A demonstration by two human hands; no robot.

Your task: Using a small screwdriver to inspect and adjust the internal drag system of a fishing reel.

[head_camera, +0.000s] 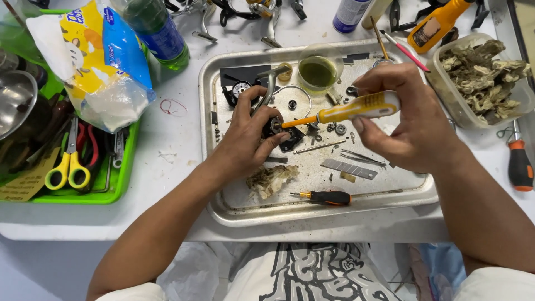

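Landmark: a metal tray [223, 209] is set on the white counter [173, 145]; all places below are given from it.
Left hand: the left hand [249, 139] is laid over the middle of the tray, its fingers [277, 139] curled closed around a small black part [277, 129], which is pinched between thumb and fingertips just above the tray floor.
Right hand: the right hand [407, 120] is held over the right half of the tray, its fingers [372, 83] wrapped shut around the yellow-and-white handle of a screwdriver [356, 107].
Screwdriver tip: the orange shaft is pointed leftward and its tip is pressed against the small black part.
Tray contents: a second, smaller screwdriver [326, 197] with a black-and-orange handle is seen near the front rim; a crumpled rag [270, 179] lies just below the left hand; a grey blade [349, 168] and loose screws are scattered under the right hand; a cup of green liquid [317, 71] stands at the back.
Left of the tray: a green basket [120, 178] with yellow-handled scissors [68, 167] is placed.
Right of the tray: a clear tub [446, 92] of crumpled scraps is set.
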